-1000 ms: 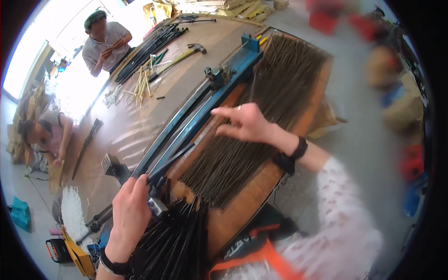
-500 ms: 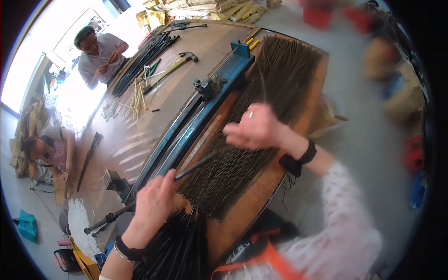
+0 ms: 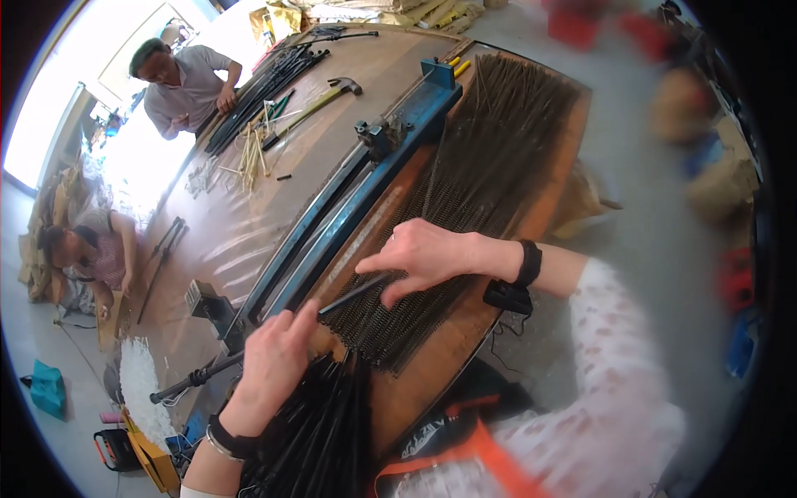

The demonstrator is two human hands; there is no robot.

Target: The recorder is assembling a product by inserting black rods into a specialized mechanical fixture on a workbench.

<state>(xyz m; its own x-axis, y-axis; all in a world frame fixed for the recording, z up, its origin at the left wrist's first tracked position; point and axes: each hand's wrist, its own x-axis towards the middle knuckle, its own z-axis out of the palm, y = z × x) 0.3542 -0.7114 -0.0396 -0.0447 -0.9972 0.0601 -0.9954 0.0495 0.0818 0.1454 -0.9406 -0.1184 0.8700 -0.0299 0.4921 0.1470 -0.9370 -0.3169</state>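
Note:
My left hand point(image 3: 278, 353) is closed around a long dark tube point(image 3: 353, 297), which slants up to the right. Its thicker, jointed end point(image 3: 197, 378) sticks out on the hand's other side. At the tube's upper end, my right hand point(image 3: 423, 253) has its index finger stretched and thumb apart, with the other fingers curled. A thin coil spring point(image 3: 429, 187) runs up from behind that hand; the fingers' hold on it is partly hidden. Beneath lies a wide layer of dark coil springs point(image 3: 498, 158). Several black tubes point(image 3: 320, 432) are bunched near my left forearm.
A blue metal rail fixture point(image 3: 332, 228) crosses the wooden table point(image 3: 249, 207). Beyond it lie a claw hammer point(image 3: 315, 108), pale sticks point(image 3: 249, 162) and black tubes point(image 3: 270, 87). Two people point(image 3: 187, 91) sit at the left side. A small black device point(image 3: 508, 297) hangs by the right edge.
My right hand has come down and left to the tube's upper end, the thin spring trailing with it. My left hand keeps its grip. The far person's hands have moved apart.

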